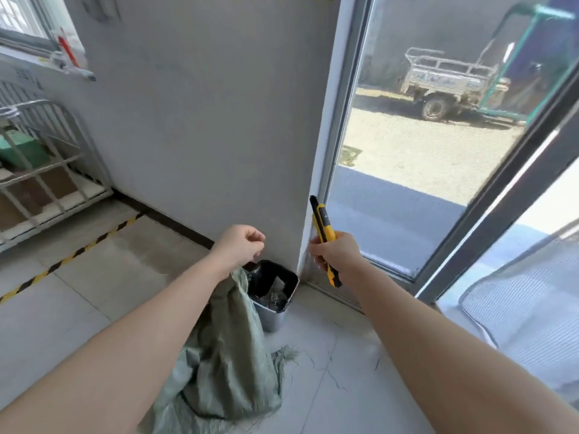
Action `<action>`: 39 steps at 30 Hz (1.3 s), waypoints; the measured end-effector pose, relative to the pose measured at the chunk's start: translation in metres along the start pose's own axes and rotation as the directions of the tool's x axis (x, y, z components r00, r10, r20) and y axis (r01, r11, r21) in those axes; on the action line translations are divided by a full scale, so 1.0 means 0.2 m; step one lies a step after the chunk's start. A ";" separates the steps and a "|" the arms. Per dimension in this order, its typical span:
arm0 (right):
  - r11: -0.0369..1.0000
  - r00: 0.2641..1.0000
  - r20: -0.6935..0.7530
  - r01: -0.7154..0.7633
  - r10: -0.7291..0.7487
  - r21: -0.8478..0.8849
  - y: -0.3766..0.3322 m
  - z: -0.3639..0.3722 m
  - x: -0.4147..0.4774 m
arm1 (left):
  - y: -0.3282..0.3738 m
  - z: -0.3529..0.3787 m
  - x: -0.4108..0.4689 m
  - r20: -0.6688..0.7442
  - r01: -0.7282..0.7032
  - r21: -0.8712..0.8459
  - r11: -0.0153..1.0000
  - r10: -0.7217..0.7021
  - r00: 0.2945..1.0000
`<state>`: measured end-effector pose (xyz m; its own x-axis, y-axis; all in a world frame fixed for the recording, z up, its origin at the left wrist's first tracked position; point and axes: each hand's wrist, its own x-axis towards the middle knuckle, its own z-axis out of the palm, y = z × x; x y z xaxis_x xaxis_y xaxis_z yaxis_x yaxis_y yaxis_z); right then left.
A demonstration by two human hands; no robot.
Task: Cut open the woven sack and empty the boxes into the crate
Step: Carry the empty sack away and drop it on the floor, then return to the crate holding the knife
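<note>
A yellow knife [323,225] is gripped by the right hand [336,253], tip upward. The left hand [239,245] is curled; whether something is pinched cannot be told. The woven sack [225,355] is seen just below it.

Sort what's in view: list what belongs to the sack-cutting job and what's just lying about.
For the job:
green woven sack, slumped on the floor
yellow utility knife, gripped in the right hand

Lying about:
grey bin by the wall
metal rack
cart outside
</note>
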<state>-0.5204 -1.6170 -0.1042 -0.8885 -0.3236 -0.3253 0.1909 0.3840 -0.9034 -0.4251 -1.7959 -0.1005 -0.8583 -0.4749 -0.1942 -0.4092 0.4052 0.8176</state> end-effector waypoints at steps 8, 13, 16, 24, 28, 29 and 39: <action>0.997 0.972 -0.234 0.002 -0.019 -0.074 0.11 -0.40 -0.26 | 0.33 0.31 -0.13 0.140 -0.248 0.218 0.944 0.221 0.965; 0.995 0.928 -0.372 -0.033 -0.004 -0.093 0.23 -0.69 -0.48 | 0.51 0.54 -0.24 0.268 -0.410 0.307 0.859 0.335 0.903; 0.994 0.886 -0.465 -0.060 0.009 -0.095 0.32 -0.86 -0.66 | 0.62 0.69 -0.35 0.348 -0.528 0.344 0.776 0.417 0.840; 0.989 0.745 -0.659 -0.150 0.100 -0.019 0.57 -1.24 -1.31 | 0.85 1.09 -0.83 0.534 -0.722 0.260 0.641 0.528 0.661; 0.982 0.669 -0.728 -0.184 0.151 0.035 0.69 -1.35 -1.65 | 0.93 1.26 -1.10 0.586 -0.783 0.194 0.591 0.570 0.575; 0.980 0.651 -0.741 -0.196 0.162 0.042 0.72 -1.38 -1.73 | 0.94 1.30 -1.17 0.600 -0.796 0.173 0.581 0.579 0.553; 0.953 0.382 -0.891 -0.267 0.244 0.147 1.04 -1.61 -2.40 | 1.09 1.67 -1.76 0.715 -0.894 0.021 0.448 0.618 0.327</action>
<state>-0.1888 -1.1033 -0.0469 -0.6646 0.7411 -0.0956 0.4801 0.3254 -0.8146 -0.3152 -1.2792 -0.0354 -0.7550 0.6535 0.0540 0.5768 0.6228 0.5286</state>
